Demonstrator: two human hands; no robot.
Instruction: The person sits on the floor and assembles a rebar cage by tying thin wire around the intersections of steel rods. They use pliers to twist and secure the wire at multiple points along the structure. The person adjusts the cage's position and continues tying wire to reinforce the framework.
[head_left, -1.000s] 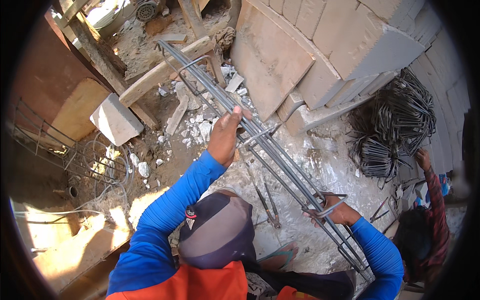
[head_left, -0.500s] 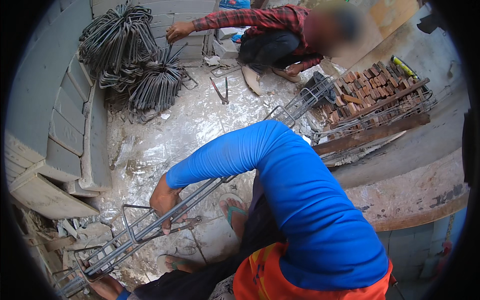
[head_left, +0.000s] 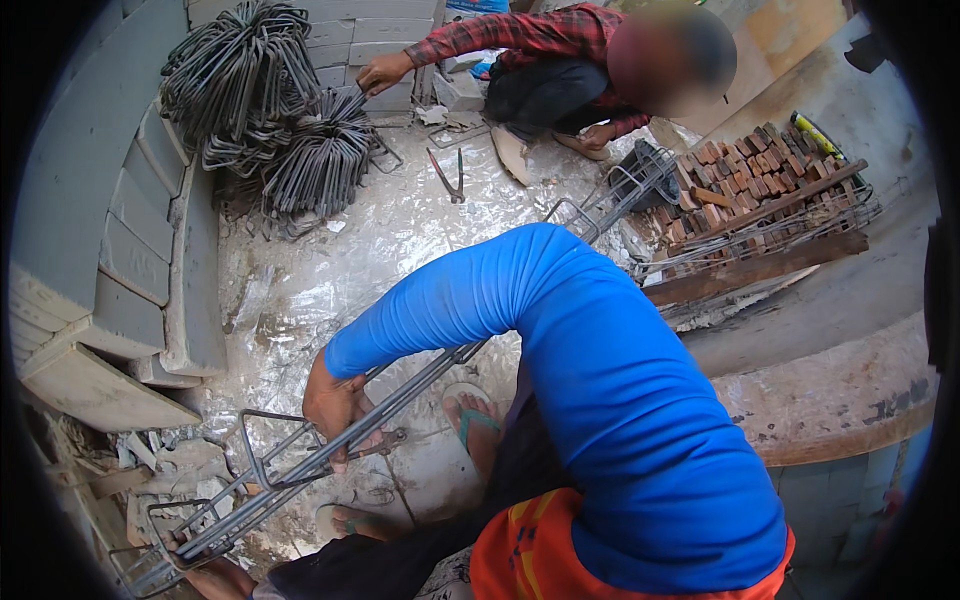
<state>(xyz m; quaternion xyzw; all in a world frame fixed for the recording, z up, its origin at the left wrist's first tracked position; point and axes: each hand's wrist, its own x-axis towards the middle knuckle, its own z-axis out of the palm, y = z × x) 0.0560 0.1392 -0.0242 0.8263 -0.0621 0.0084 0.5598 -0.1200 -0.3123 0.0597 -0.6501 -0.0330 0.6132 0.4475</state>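
The rebar cage [head_left: 418,390] slants above the floor [head_left: 400,250], one end toward the floor's near-left corner, the other side passing behind the blue sleeve [head_left: 440,290]. Whether that near end touches the ground cannot be told. The hands are apart: the right hand [head_left: 335,405] curls its fingers around the long bars, while the left hand [head_left: 222,580] sits low behind the near end, its grip mostly hidden.

Should the right hand's hold slacken, the bars could roll and drop onto the feet [head_left: 472,412], barely guarded by flip-flops. A loop jutting sideways might snag the sleeve or scrape the leaning slab [head_left: 110,390] at the floor's left edge.

The bars look round, dull grey and slim, with loops bent into rectangles. Similar loops fan out in dense, spiky bundles [head_left: 240,70] beside chalky, flat-faced blocks [head_left: 140,240]; whitish smears streak the gritty floor.
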